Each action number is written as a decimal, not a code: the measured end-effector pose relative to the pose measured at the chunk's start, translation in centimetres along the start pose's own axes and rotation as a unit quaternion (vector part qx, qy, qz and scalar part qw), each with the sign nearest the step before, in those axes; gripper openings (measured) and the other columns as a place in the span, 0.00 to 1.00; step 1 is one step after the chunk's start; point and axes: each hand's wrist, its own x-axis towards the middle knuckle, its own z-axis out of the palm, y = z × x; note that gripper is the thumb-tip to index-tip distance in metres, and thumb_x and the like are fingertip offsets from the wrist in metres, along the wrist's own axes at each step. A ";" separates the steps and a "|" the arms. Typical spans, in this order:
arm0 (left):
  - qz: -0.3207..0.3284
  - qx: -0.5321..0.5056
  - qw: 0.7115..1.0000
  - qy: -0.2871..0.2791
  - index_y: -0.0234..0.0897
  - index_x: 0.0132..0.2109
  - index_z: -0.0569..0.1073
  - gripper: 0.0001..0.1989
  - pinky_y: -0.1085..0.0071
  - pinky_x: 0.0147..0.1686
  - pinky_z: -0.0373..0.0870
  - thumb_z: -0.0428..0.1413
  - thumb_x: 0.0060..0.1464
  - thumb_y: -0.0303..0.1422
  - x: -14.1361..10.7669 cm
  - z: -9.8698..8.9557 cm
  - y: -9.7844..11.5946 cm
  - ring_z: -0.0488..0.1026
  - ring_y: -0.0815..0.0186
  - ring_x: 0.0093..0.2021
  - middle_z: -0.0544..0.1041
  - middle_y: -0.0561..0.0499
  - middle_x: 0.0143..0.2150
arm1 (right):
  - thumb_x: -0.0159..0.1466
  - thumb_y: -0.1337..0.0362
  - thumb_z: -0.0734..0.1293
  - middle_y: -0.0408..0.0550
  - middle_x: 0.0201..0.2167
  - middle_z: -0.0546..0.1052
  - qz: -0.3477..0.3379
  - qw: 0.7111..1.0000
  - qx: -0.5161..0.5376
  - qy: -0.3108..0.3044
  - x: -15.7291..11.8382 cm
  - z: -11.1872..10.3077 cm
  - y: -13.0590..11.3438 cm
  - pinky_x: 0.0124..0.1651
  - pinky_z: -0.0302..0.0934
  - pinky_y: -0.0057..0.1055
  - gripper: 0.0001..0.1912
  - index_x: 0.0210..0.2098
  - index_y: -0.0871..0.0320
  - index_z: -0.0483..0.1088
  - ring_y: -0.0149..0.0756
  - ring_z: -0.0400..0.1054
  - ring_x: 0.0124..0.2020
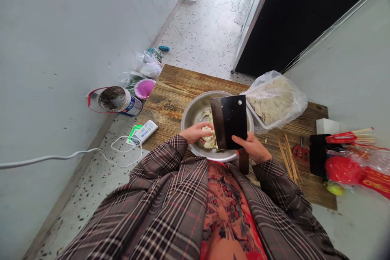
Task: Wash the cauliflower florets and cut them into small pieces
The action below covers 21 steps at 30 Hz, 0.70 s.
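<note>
A cauliflower piece (209, 138) is in my left hand (198, 132), whose fingers are closed round it over the steel basin (186, 111). In my right hand (252, 146) is a cleaver (231, 120), gripped where handle and blade meet, with its wooden handle pointing down toward me. The dark, broad blade stands up over the basin and hides much of its inside. Its brownish edge faces left, right beside the cauliflower; whether they touch I cannot tell. Some pale cut bits (207, 113) lie in the basin behind my left fingers.
The basin stands on a wooden table (170, 85). To its right are a plastic-wrapped tray (274, 99), wooden skewers (288, 158), red scissors (301, 152) and red packages (344, 169). At the left lie a white device (146, 131) and cable (103, 152); a bucket (118, 101) stands on the floor.
</note>
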 end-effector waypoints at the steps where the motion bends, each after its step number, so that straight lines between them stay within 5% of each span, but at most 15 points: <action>1: 0.000 0.030 0.999 0.031 0.34 0.39 0.73 0.17 0.79 0.19 0.65 0.66 0.43 0.38 0.0 -0.3 -0.1 0.68 0.73 0.23 0.71 0.54 0.27 | 0.52 0.51 0.74 0.43 0.27 0.77 -0.003 0.999 0.026 0.022 -0.2 -0.3 -0.1 0.20 0.64 0.28 0.19 0.36 0.58 0.74 0.30 0.65 0.21; 4: -0.004 0.007 0.996 0.085 0.34 0.38 0.72 0.18 0.78 0.21 0.68 0.66 0.43 0.39 -0.3 -1.1 -0.5 0.70 0.71 0.26 0.72 0.54 0.28 | 0.50 0.50 0.74 0.43 0.30 0.78 -0.017 0.994 0.074 0.075 -0.9 -1.3 -0.4 0.19 0.63 0.30 0.21 0.38 0.55 0.73 0.31 0.65 0.20; 6: 0.003 -0.087 0.995 0.050 0.36 0.40 0.69 0.19 0.75 0.23 0.71 0.64 0.45 0.40 -0.5 -1.2 -0.5 0.75 0.65 0.32 0.76 0.49 0.35 | 0.53 0.48 0.73 0.43 0.26 0.76 -0.028 0.995 0.044 0.083 -0.9 -2.0 -0.4 0.20 0.63 0.31 0.19 0.34 0.56 0.73 0.31 0.64 0.18; 10: 0.026 -0.211 0.976 -0.045 0.36 0.44 0.67 0.19 0.73 0.24 0.72 0.62 0.49 0.39 -0.7 -0.7 0.0 0.78 0.55 0.40 0.77 0.39 0.47 | 0.59 0.48 0.67 0.43 0.18 0.73 -0.076 0.981 -0.150 0.098 0.0 -2.6 0.2 0.22 0.63 0.31 0.19 0.27 0.58 0.72 0.32 0.64 0.18; 13: 0.033 -0.227 0.972 -0.050 0.35 0.46 0.67 0.19 0.71 0.28 0.74 0.61 0.50 0.37 -0.5 -0.4 0.1 0.78 0.54 0.42 0.76 0.37 0.49 | 0.63 0.52 0.64 0.50 0.34 0.79 -0.188 0.933 -0.278 0.125 0.7 -2.2 1.2 0.37 0.70 0.37 0.16 0.39 0.59 0.75 0.41 0.74 0.33; 16: 0.044 -0.201 0.979 -0.001 0.34 0.46 0.68 0.21 0.71 0.29 0.74 0.63 0.48 0.37 -0.3 -0.1 0.0 0.78 0.59 0.39 0.76 0.40 0.47 | 0.66 0.57 0.61 0.53 0.47 0.77 -0.270 0.891 -0.342 0.127 0.7 -1.4 2.2 0.52 0.66 0.42 0.16 0.47 0.57 0.73 0.44 0.71 0.49; 21: 0.061 -0.068 0.988 0.123 0.35 0.44 0.72 0.19 0.75 0.27 0.71 0.65 0.45 0.37 0.0 1.1 0.2 0.71 0.70 0.29 0.74 0.53 0.32 | 0.67 0.67 0.60 0.47 0.50 0.77 -0.322 0.843 -0.407 0.141 -0.4 0.3 2.1 0.53 0.66 0.39 0.20 0.57 0.51 0.67 0.40 0.69 0.49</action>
